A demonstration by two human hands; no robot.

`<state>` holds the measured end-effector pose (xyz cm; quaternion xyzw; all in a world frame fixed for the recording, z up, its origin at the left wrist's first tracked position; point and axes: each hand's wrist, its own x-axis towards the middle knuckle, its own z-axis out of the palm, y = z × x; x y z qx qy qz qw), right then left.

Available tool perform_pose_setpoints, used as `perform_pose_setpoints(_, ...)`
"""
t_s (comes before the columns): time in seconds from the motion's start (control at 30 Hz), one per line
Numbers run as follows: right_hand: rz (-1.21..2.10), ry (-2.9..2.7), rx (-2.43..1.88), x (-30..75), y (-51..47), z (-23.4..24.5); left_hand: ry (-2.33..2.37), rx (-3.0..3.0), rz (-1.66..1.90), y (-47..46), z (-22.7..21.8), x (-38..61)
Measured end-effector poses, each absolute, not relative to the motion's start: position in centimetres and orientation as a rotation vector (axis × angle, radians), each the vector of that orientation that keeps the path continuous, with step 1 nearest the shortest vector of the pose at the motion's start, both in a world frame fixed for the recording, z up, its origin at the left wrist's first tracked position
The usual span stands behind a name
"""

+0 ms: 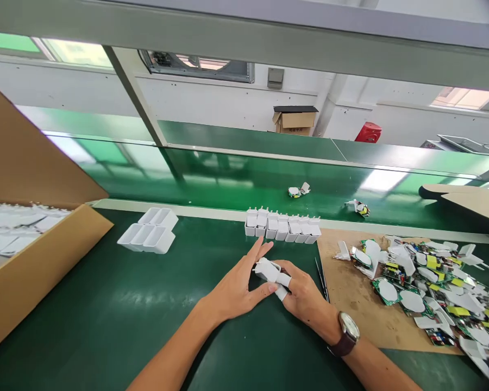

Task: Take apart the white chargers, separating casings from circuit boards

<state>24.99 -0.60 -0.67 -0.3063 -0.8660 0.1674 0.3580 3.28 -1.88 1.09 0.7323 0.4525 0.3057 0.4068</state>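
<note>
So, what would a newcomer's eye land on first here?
Probably the heap of circuit boards spread over brown cardboard at right. Next, the left hand and right hand at a white piece in the centre, with a row of white housings just beyond.

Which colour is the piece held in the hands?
The piece is white, shown in the head view.

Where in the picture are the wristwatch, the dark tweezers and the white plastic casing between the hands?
Wristwatch (350,326): head view, on the dial.
Dark tweezers (323,282): head view, about halfway along the length.
White plastic casing (266,269): head view, on the upper face.
</note>
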Motion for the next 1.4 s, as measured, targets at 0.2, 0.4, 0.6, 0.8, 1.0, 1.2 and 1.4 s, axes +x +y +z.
perform_pose_setpoints(0.2, 0.435, -2.165, -0.786, 25.0, -0.9, -0.7, 1.116, 1.894, 0.878, -1.8, 0.4, 3.1)
perform_pose_setpoints(0.4, 0.44, -2.282, -0.821, 25.0, -0.8, -0.8, 1.182, 1.944, 1.138, -1.8, -0.2, 3.5)
perform_pose_setpoints(0.6, 0.493, -2.261, -0.89, 24.8, -0.9, -0.4, 1.3, 1.865, 1.251, -1.4, -0.3, 3.9)
perform_pose_setpoints(0.8, 0.345, -2.322, -0.915, 24.6, -0.9, -0.8, 1.285, 1.831, 1.228, -1.3, -0.3, 3.8)
perform_pose_setpoints(1.0, 0.358, -2.356, -0.965, 24.6, -0.8, -0.8, 1.256, 1.863, 1.235, -1.2, -0.2, 3.7)
perform_pose_setpoints(1.2, 0.621, -2.224, -1.012, 25.1, -0.9, -0.9, 1.312, 1.773, 1.196, -1.0, -0.5, 3.5)
perform_pose_setpoints(1.4, 1.33, -1.545, -0.952, 24.3, -0.6, -0.7, 1.122, 1.86, 1.211, -1.3, -0.9, 3.7)
